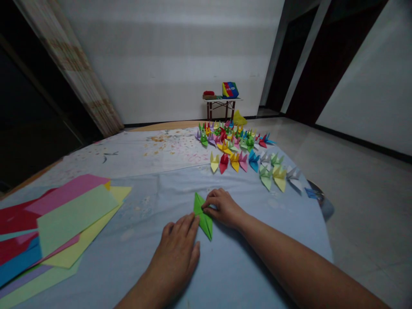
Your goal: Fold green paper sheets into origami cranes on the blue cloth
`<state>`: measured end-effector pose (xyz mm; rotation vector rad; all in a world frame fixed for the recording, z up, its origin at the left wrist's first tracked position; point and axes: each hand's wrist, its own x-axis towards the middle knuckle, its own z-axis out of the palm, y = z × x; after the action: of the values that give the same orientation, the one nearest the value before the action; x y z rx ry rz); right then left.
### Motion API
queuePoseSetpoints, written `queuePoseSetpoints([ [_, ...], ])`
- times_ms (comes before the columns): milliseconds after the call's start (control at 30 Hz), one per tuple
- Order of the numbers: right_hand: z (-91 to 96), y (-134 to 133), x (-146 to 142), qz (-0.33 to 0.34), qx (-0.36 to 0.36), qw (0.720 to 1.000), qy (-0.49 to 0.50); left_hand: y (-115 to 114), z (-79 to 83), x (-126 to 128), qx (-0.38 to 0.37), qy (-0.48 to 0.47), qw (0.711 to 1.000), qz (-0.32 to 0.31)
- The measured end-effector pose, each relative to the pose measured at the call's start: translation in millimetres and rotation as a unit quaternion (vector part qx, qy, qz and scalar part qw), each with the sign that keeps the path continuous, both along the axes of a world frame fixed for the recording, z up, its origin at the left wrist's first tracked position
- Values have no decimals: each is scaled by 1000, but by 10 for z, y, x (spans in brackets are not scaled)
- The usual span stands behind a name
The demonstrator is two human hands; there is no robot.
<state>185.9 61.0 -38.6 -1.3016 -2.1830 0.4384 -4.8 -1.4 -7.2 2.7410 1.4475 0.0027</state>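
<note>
A green folded origami paper [203,216] lies on the pale blue cloth [141,240], its long pointed shape running from upper left to lower right. My right hand [224,208] comes in from the right, with its fingers pressed on the paper's upper part. My left hand [175,253] rests flat on the cloth just below and left of the paper, its fingertips at the paper's left edge.
Loose sheets of coloured paper [61,223] overlap at the left. Several rows of origami cranes [231,148] stand beyond my hands on a stained white cloth [161,150]. A small table [222,101] holding a striped box [230,90] stands by the far wall.
</note>
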Motion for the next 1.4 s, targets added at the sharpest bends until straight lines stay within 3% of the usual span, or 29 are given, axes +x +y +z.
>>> queuePoseSetpoints([
  [367, 23, 9, 3, 8, -20, 1000, -12, 3, -47, 22, -18, 12, 1000, 11],
  [833, -32, 28, 14, 27, 11, 999, -13, 64, 39, 26, -41, -1, 999, 1],
  [1400, 93, -61, -69, 58, 19, 988, -145, 87, 42, -2, -63, -16, 998, -7],
])
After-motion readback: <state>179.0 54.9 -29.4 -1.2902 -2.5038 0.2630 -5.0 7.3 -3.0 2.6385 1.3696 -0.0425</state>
